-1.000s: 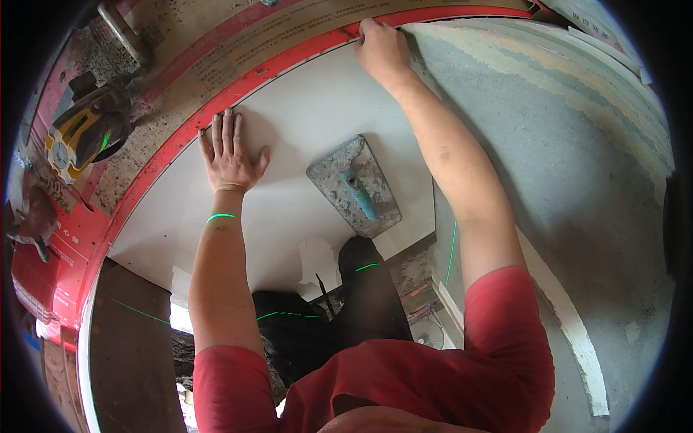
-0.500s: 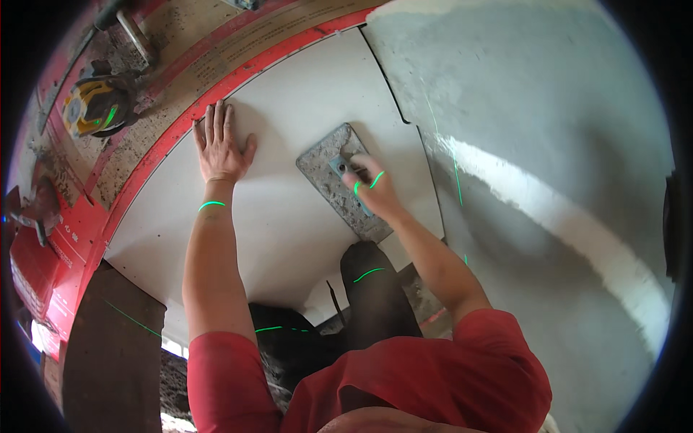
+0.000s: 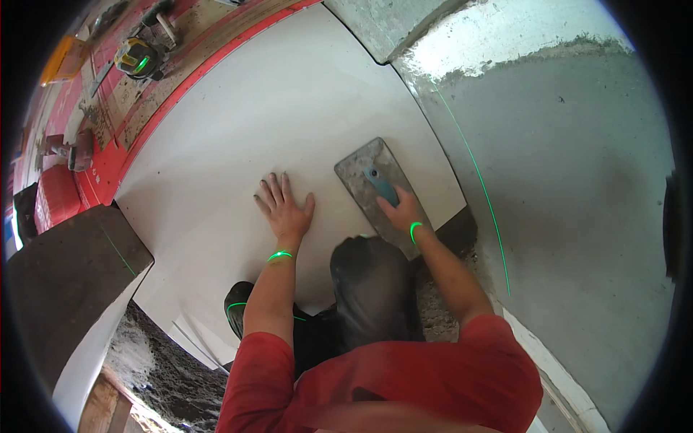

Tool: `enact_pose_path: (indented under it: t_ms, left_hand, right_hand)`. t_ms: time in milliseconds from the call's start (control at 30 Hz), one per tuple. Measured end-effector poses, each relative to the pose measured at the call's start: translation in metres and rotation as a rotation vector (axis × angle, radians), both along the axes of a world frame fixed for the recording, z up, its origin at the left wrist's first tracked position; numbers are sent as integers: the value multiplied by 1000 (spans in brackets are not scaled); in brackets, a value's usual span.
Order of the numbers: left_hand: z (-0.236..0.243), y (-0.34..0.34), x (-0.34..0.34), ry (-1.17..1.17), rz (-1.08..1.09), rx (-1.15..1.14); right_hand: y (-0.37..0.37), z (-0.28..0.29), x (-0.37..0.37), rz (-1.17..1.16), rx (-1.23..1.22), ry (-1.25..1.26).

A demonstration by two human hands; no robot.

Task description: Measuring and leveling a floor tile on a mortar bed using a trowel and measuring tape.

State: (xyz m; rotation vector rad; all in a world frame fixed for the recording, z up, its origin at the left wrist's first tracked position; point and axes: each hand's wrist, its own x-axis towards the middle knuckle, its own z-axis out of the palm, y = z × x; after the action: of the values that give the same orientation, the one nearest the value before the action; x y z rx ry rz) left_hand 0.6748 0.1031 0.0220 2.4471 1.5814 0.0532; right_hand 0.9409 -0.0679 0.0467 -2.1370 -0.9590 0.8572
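A large white tile [image 3: 238, 108] lies in front of me. My left hand [image 3: 287, 214] rests palm down on its middle, fingers spread, holding nothing. To the right, my right hand [image 3: 406, 213] is wrapped round the blue-green handle of a mortar-smeared rectangular float [image 3: 357, 167]. The float lies flat on the tile near its right edge, slanting toward my knee [image 3: 372, 281]. Its near end reaches past the knee's right side. The float's underside is hidden.
A grey wall [image 3: 570, 173] rises along the right, crossed by a green laser line. Beyond the tile's red-bordered far-left edge sits a yellow-and-black laser level [image 3: 137, 59] on dirty cardboard. A dark slab [image 3: 72, 274] stands at left, beside rough mortar [image 3: 166, 368].
My left hand has come back from the tile's red-bordered far edge to its middle. My right hand still grips the float, which stays on the right side. The view has shifted.
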Motion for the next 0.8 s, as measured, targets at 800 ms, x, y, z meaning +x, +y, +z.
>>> enact_pose_path:
  t_ms: [800]
  left_hand:
    - [-15,52,18,20,-3,66]
  right_hand:
    - [71,12,-9,-116,484,42]
